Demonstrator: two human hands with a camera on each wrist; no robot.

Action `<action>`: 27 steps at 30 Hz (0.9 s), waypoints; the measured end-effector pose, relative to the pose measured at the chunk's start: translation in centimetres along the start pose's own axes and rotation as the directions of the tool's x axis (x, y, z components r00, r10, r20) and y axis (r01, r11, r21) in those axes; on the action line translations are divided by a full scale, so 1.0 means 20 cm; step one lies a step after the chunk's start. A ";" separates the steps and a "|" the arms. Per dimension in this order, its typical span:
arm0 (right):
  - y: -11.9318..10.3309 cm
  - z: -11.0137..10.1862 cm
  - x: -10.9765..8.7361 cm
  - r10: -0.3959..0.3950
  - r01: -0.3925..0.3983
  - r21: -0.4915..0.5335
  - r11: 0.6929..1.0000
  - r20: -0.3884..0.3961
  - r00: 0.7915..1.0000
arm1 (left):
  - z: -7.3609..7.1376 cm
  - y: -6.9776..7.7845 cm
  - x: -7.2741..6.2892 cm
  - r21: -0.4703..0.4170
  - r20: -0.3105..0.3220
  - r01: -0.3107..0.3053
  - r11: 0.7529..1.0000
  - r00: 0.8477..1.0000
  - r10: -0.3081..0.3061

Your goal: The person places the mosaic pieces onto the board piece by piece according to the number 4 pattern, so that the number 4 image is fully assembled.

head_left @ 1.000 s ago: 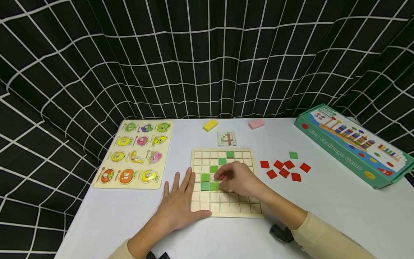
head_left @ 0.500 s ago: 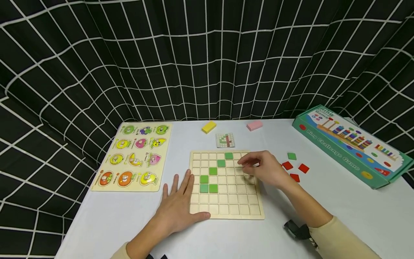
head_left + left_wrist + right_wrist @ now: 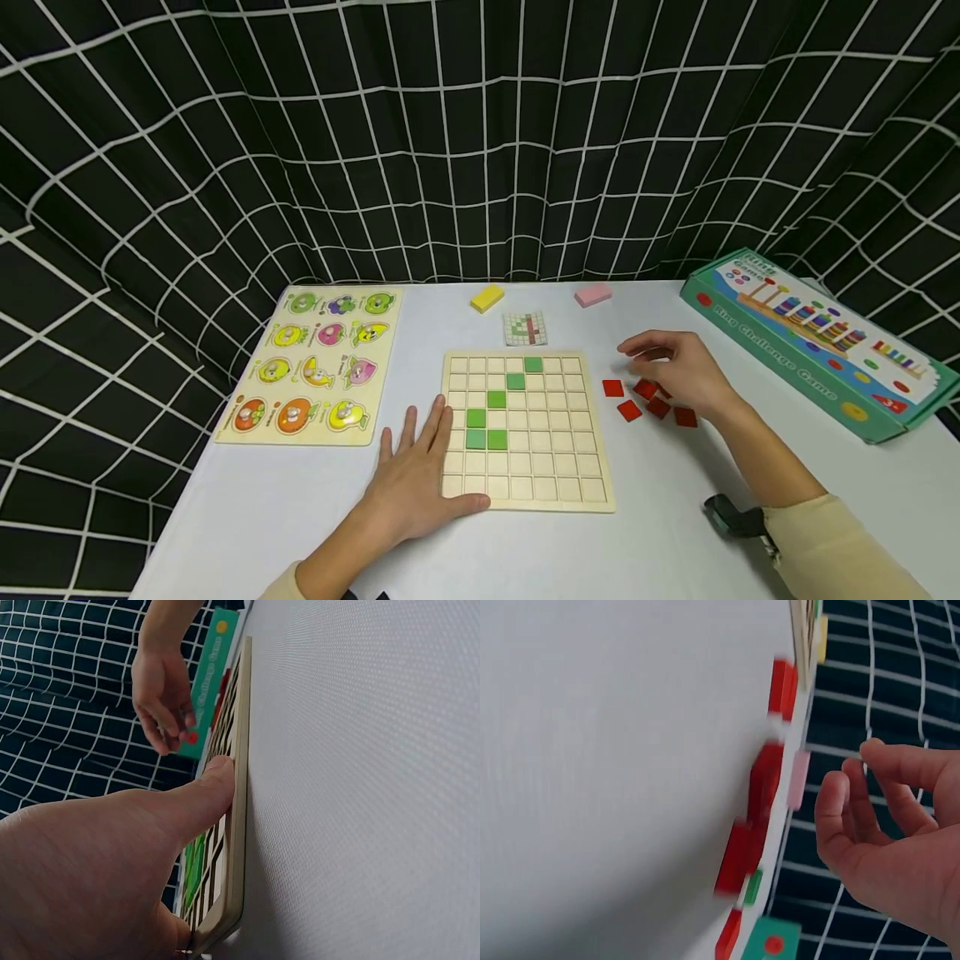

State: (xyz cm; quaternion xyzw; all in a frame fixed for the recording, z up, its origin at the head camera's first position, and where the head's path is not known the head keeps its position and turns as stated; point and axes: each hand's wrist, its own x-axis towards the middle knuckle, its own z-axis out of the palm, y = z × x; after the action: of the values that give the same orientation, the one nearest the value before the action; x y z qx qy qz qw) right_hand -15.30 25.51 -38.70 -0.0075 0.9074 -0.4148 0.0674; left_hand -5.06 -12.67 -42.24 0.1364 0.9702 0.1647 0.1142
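Note:
My left hand point(image 3: 411, 483) lies flat with fingers spread, at the left edge of a wooden grid board point(image 3: 551, 492). Its thumb point(image 3: 206, 796) rests on the board's front rim. Several green square tiles point(image 3: 497, 399) sit in the board's cells, stepping from lower left to upper middle. To the right of the board, my right hand point(image 3: 678, 371) is above loose red square tiles point(image 3: 628, 410), fingers loosely bent and a gap between thumb and fingertips. Nothing shows between them in the right wrist view. A loose green tile point(image 3: 752, 887) lies by the red ones, hidden by the hand in the head view.
Behind the board lie a small pattern card point(image 3: 526, 329), a yellow block point(image 3: 487, 298) and a pink block point(image 3: 593, 295). A fruit peg puzzle point(image 3: 307, 361) is at left. On the right stands a green Ring Challenge Game box point(image 3: 787, 350). A black gridded curtain point(image 3: 480, 142) backs the table.
My right hand has moved from the middle of the board, across its right side, to above the red tiles. The left hand stays in place at the board's edge.

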 end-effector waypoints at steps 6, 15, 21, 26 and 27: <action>0.09 -0.10 0.03 0.049 -0.048 0.012 0.999 -0.024 0.999 | 0.00 0.00 0.00 0.011 0.000 -0.001 1.000 1.000 0.001; 0.22 -0.22 0.05 0.095 -0.094 -0.024 0.995 0.017 0.995 | 0.00 0.00 0.00 0.006 0.003 -0.001 1.000 1.000 0.001; 0.27 -0.24 0.06 0.111 -0.110 -0.013 0.994 0.040 0.993 | 0.00 0.00 0.00 0.002 -0.009 -0.001 1.000 1.000 0.001; 0.30 -0.24 0.07 0.124 -0.122 -0.046 0.992 0.056 0.991 | 0.00 0.00 0.00 0.002 -0.009 -0.001 1.000 1.000 0.001; 0.30 -0.24 0.08 0.125 -0.122 -0.053 0.991 0.058 0.990 | 0.00 0.00 0.00 0.002 -0.010 -0.002 1.000 1.000 0.002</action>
State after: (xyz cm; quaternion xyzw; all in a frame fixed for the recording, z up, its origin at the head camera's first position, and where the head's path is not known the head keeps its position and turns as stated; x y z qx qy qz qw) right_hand -17.17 33.02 -40.33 0.0344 0.9135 -0.3871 0.1207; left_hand -4.98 -12.61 -42.27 0.1365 0.9707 0.1645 0.1093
